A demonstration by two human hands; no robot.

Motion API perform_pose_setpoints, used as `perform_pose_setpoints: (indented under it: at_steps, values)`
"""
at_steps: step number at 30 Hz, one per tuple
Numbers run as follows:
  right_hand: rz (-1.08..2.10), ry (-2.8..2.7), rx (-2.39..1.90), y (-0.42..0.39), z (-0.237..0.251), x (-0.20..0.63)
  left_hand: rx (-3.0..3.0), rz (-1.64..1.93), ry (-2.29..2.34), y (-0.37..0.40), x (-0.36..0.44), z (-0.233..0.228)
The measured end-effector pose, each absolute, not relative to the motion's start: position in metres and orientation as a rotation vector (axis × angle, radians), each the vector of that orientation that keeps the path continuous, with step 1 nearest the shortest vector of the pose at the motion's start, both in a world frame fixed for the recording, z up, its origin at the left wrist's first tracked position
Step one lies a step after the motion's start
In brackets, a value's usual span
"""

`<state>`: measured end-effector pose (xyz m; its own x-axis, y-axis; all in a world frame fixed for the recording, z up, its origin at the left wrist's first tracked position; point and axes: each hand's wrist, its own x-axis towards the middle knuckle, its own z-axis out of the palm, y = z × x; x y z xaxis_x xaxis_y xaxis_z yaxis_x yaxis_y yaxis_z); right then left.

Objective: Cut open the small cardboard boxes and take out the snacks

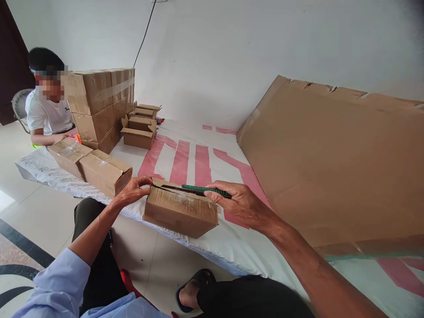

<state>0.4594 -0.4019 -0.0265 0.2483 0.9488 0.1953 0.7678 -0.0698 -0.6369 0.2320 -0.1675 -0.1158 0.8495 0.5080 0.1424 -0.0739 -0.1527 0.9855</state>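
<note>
my right hand (pixel 243 204) has its grip clenched around a green-handled knife (pixel 202 190), which lies flat along the top of a small taped box (pixel 180 212). the knife's long axis runs side to side, handle toward 3 o'clock, dark blade toward 9 o'clock, near the box's far edge. my left hand (pixel 132 191) pinches the box's upper left corner, its grip grasping the cardboard. the box sits at the near edge of a white sheet (pixel 198 238) on the floor, its long axis running from 10 to 4 o'clock. large pink strokes are printed on the sheet, but i cannot read them. at 9 o'clock lie two sealed cartons (pixel 91 165); i see no readable labels on any box.
</note>
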Motion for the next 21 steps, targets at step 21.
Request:
perform_pose_setpoints:
  at_steps: [21]
  values:
    - [0.172,-1.755,-2.103,-0.398,-0.007,0.498,1.76,0.539,0.425,-0.17,0.228,-0.12]
